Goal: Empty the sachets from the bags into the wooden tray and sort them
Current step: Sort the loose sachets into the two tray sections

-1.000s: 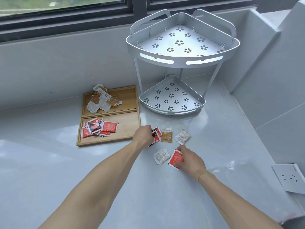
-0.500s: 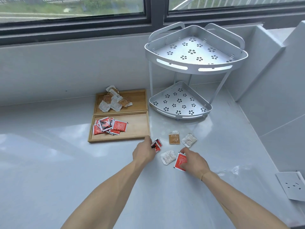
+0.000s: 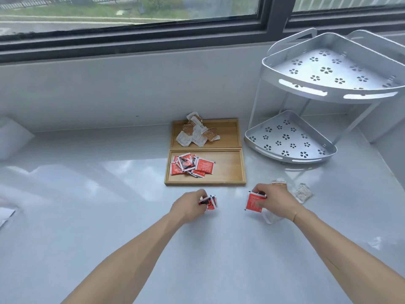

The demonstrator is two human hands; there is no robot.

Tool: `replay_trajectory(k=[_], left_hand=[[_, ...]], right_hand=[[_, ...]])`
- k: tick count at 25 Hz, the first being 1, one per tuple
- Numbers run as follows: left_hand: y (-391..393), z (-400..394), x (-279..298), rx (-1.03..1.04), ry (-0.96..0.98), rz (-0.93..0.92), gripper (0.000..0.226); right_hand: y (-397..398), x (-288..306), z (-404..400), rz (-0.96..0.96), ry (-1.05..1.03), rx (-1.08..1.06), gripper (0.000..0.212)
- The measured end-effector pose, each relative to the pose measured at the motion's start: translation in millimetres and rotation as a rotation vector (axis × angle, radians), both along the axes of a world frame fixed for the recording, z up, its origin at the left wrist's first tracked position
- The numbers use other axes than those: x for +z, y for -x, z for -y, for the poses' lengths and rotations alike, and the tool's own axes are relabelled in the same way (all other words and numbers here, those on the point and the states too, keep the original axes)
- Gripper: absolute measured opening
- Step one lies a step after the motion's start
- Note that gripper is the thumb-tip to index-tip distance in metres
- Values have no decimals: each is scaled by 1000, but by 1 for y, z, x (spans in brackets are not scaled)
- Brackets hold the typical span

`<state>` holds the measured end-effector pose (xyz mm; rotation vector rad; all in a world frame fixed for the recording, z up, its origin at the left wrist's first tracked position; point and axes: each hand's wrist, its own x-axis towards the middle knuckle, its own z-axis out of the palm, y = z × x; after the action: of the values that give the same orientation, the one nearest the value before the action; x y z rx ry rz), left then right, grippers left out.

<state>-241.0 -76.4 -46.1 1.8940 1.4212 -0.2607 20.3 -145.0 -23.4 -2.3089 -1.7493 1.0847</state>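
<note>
A two-part wooden tray point(image 3: 230, 170) lies on the white counter. Its far part holds a pile of white and brown sachets point(image 3: 197, 132); its near part holds red sachets point(image 3: 191, 165). My left hand point(image 3: 188, 206) is just in front of the tray, closed on a couple of red sachets point(image 3: 209, 201). My right hand point(image 3: 274, 201) holds one red sachet point(image 3: 253, 201) upright above the counter. A brown sachet point(image 3: 278, 183) and a white sachet point(image 3: 303, 191) lie behind my right hand. Another white sachet point(image 3: 270, 217) shows partly under my right wrist.
A silver two-tier corner rack point(image 3: 306, 137) stands right of the tray against the wall. Clear plastic point(image 3: 375, 242) lies on the counter at the right. A white object point(image 3: 4, 213) sits at the left edge. A window runs along the back.
The view swung left. My right hand lifted the red sachet off the counter. My left hand keeps its red sachets and has moved away from the loose sachets.
</note>
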Motion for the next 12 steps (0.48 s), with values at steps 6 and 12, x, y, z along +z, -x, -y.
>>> replay_trajectory(k=[6,12], left_hand=[[9,-71,23,-85,-185,30,28],[-16,-112,18,-173,-239,11,27]], right_hand=[[43,8,-57,65,-69,32,21],[54,5,-106,104,-83,-24,33]])
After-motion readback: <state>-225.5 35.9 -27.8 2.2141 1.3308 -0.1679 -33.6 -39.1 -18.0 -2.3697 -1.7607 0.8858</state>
